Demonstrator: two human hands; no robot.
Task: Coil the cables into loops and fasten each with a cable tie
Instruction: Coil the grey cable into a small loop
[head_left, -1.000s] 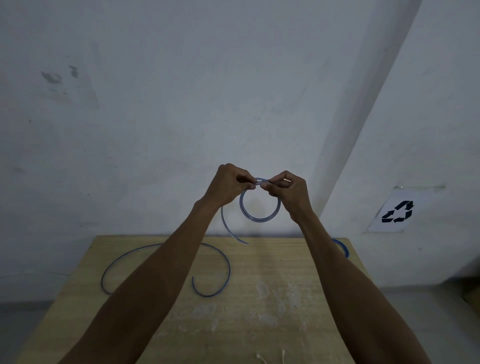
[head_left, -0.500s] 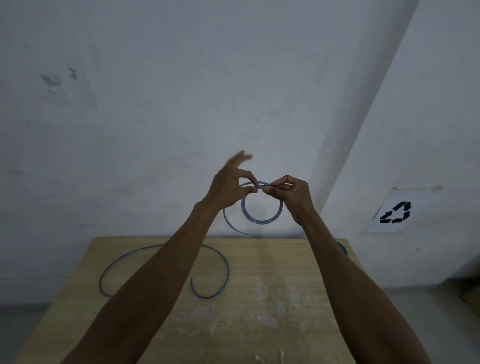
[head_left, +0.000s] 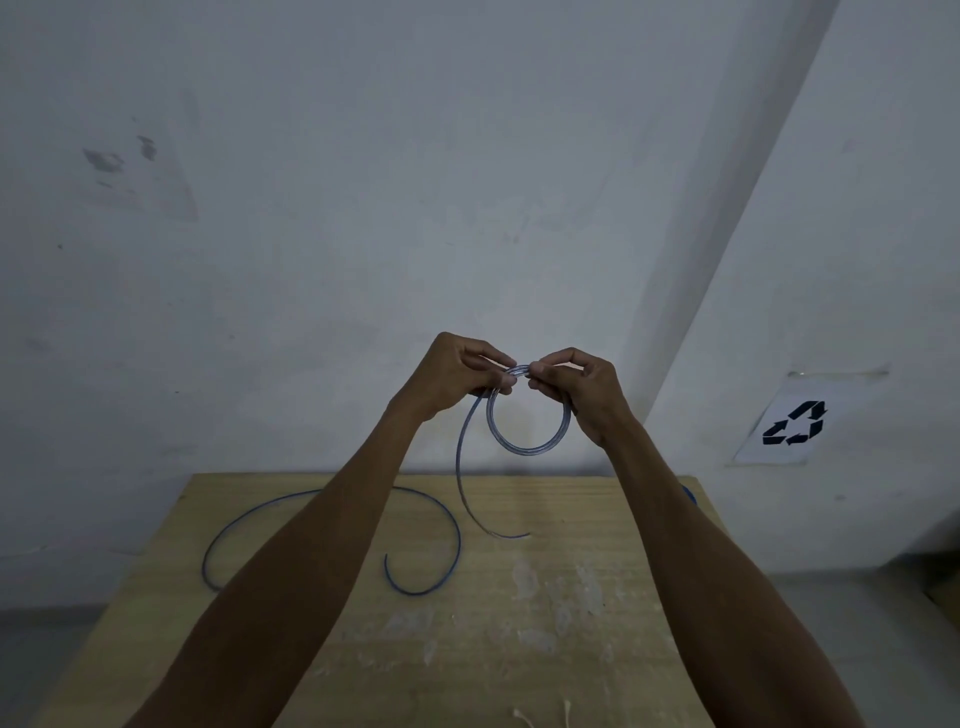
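Above the bench (head_left: 597, 519), my left hand (head_left: 457, 376) and right hand (head_left: 582, 387) pinched the coil (head_left: 524, 447); its tail (head_left: 460, 467) needed winding next.

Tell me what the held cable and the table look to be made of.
Cable: probably plastic-sheathed wire, blue-grey with a slight sheen; it holds a springy round loop. Table: pale wood or wood-look board, matt, with fine grain lines and whitish smears.

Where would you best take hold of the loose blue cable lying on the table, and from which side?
Probably at the free end of the blue cable, where it hooks inward on the table. Come from above with a fingertip pinch: the cable lies flat and thin, and that end is clear of the left forearm crossing its arc.
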